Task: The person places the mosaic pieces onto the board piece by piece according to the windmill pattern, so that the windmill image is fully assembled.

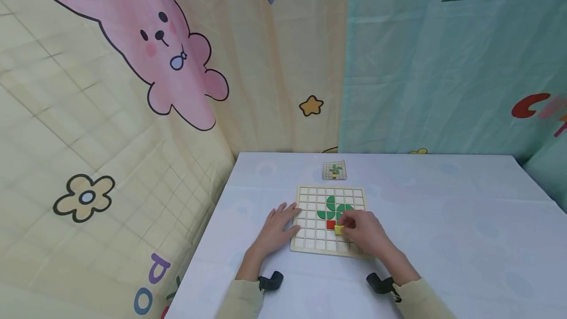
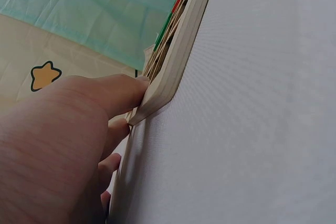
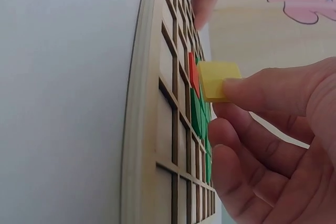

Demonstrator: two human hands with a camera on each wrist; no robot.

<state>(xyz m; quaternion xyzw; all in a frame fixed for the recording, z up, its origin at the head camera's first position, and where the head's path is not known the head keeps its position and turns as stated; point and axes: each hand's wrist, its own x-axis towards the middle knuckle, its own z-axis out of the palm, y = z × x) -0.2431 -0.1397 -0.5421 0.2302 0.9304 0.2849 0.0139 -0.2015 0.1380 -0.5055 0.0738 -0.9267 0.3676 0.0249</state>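
A wooden grid board (image 1: 310, 240) lies on the table, with several green rounded tiles (image 1: 330, 203) and one red square tile (image 1: 330, 224) set in its cells. My right hand (image 1: 365, 230) pinches a yellow square tile (image 3: 215, 80) between thumb and fingers, close over the board beside the red tile. At the board's left edge rests my left hand (image 1: 276, 228), fingers spread; in the left wrist view its thumb (image 2: 128, 90) touches the board's rim.
Behind the board lies a small pattern card (image 1: 334, 170) printed with a grid and a green plant shape. White cloth covers the table (image 1: 443, 220). Printed curtains (image 1: 283, 63) hang at the back and left. Each wrist wears a black band (image 1: 271, 281).
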